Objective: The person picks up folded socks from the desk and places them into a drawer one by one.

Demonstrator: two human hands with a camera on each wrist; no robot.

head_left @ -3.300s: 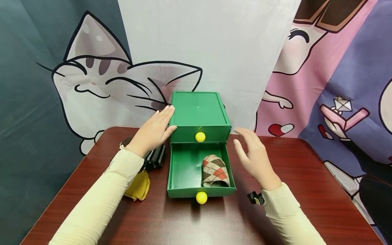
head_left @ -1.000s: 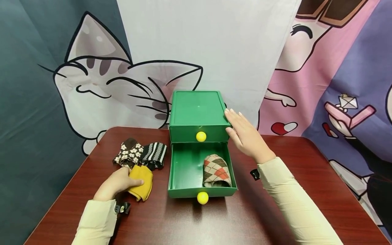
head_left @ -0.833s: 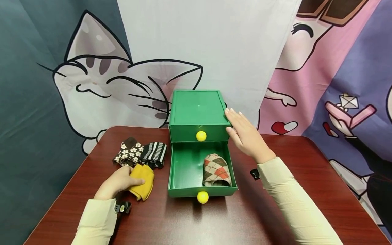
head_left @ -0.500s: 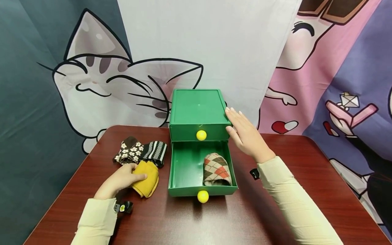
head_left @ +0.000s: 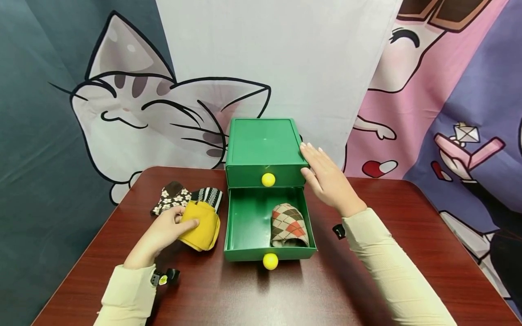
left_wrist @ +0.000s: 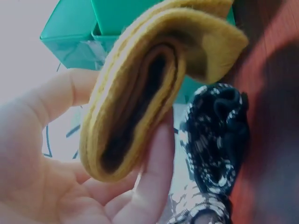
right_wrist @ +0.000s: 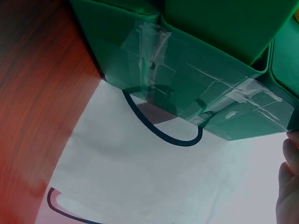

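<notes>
Left hand (head_left: 163, 233) holds the yellow sock (head_left: 200, 225)

Its fingers pinch the soft, light, folded sock just left of the open drawer (head_left: 248, 226); grip the fold. Right hand (head_left: 328, 181) rests flat against the green box (head_left: 263, 145).

Both arms are covered by long, close-fitting sleeves of pale cream ribbed knit, the left sleeve (head_left: 124, 296) and the right sleeve (head_left: 393, 271) alike. A small black device is strapped at each wrist (head_left: 163, 277) (a yellow-green dot is seen on the left one).
</notes>
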